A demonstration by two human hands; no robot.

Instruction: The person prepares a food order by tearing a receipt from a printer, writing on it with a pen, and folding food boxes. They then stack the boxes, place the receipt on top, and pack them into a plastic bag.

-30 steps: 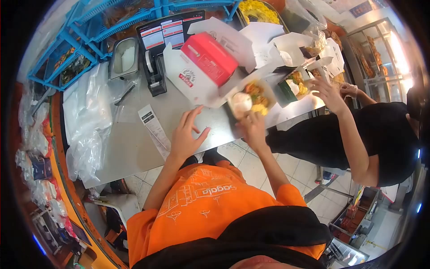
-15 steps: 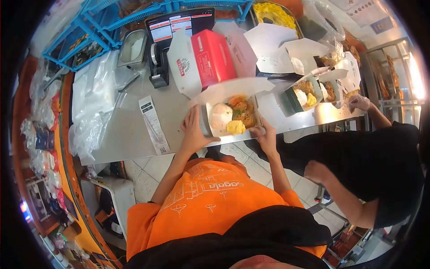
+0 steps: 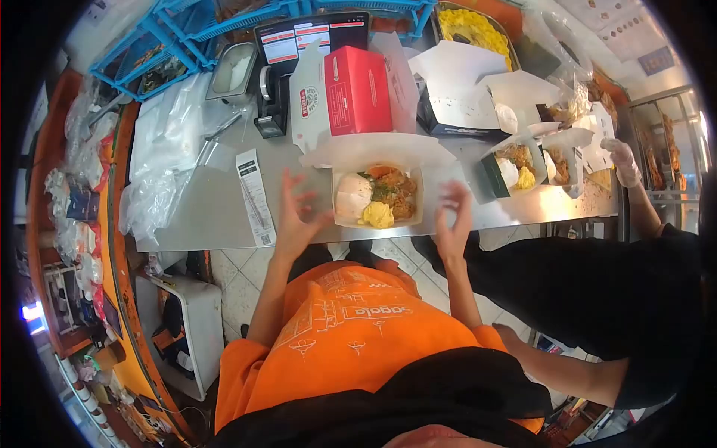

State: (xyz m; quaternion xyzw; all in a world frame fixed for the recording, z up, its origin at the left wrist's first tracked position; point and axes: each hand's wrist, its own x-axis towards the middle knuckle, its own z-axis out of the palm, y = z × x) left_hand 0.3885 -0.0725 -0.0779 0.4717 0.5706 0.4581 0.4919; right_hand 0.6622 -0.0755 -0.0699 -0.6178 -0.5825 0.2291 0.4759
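An open paper takeaway box (image 3: pixel 320 159) stands on the metal counter in front of me, lid flaps spread. Inside it are white rice (image 3: pixel 352 196), yellow scrambled egg (image 3: pixel 376 215) and browned pieces with green bits (image 3: pixel 396 196). Just left of the box, apart from it, my left hand (image 3: pixel 299 216) is open with fingers spread. On the other side, my right hand (image 3: pixel 452 216) is also open, slightly blurred, and holds nothing. A long printed receipt (image 3: pixel 255 198) lies left of my left hand. Behind the box stands a red and white carton (image 3: pixel 357 89).
A tape dispenser (image 3: pixel 270 104), a metal tin (image 3: pixel 231 71) and a screen (image 3: pixel 314 45) stand at the back. Clear plastic bags (image 3: pixel 160 142) lie at left. More filled boxes (image 3: pixel 515 166) stand at right, near a co-worker's gloved hand (image 3: pixel 623 161). Yellow food fills a tray (image 3: pixel 511 60).
Both my hands have let go of the takeaway box and moved apart from it. The box sits slightly further left in view. The co-worker's gloved hand has shifted right.
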